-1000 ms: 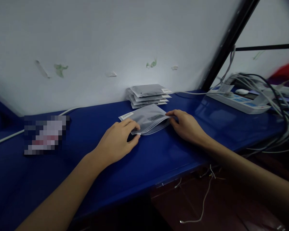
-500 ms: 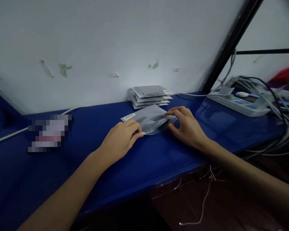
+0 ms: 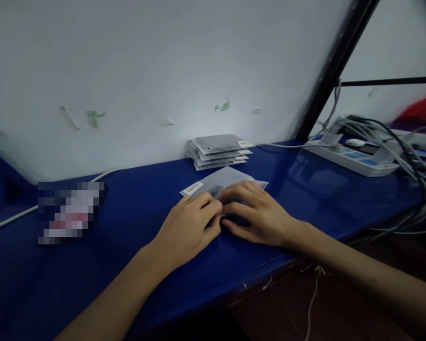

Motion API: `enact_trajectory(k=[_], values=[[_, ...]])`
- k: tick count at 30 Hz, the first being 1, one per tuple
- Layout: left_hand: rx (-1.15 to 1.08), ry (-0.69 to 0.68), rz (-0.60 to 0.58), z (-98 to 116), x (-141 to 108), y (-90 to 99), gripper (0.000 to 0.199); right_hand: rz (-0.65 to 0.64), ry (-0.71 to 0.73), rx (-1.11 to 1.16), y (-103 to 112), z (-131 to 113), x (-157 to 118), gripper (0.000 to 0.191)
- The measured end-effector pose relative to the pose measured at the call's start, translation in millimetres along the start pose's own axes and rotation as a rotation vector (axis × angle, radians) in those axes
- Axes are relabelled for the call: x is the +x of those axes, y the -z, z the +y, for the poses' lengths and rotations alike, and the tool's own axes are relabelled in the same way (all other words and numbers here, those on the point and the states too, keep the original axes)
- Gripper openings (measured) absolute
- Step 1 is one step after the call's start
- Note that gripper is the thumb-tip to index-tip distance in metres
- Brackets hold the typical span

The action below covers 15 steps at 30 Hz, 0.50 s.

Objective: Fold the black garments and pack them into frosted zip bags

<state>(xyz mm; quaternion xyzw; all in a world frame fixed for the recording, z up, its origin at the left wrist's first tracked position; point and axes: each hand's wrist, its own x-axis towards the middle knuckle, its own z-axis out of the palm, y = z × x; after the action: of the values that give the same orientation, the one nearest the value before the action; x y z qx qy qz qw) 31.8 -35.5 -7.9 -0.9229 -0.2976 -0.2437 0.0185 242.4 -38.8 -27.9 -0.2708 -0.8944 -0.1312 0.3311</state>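
Note:
A frosted grey plastic bag [image 3: 220,179] with a white label at its left corner lies on the blue table. My left hand [image 3: 191,225] pinches the bag's near edge. My right hand [image 3: 257,213] is on the same edge just beside it, fingers bent and closed on the bag, the fingertips of both hands nearly touching. The two hands cover most of the bag's near side. Behind it, a stack of several similar labelled bags [image 3: 218,150] lies near the wall.
On the blue table [image 3: 135,203], a pixelated flat object [image 3: 73,210] lies at the left beside a white cable. A white power strip [image 3: 355,158] and tangled cables [image 3: 422,184] are at the right. The wall [image 3: 135,71] rises behind.
My right hand has moved left along the bag's edge, up to my left hand. The bag's opening, which gaped between the hands, is now covered. The view has tilted slightly upward.

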Motion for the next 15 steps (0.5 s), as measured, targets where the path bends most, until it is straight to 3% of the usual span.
enact_trajectory(k=[11, 15], values=[[0.090, -0.149, 0.130, 5.9, 1.1, 7.6, 0.013, 0.096, -0.042, -0.045, -1.9, -0.2, -4.6, 0.006], [0.140, -0.178, 0.173, 4.7, 0.9, 14.1, 0.014, 0.125, -0.164, -0.139, 1.3, 7.0, -9.8, 0.008]])
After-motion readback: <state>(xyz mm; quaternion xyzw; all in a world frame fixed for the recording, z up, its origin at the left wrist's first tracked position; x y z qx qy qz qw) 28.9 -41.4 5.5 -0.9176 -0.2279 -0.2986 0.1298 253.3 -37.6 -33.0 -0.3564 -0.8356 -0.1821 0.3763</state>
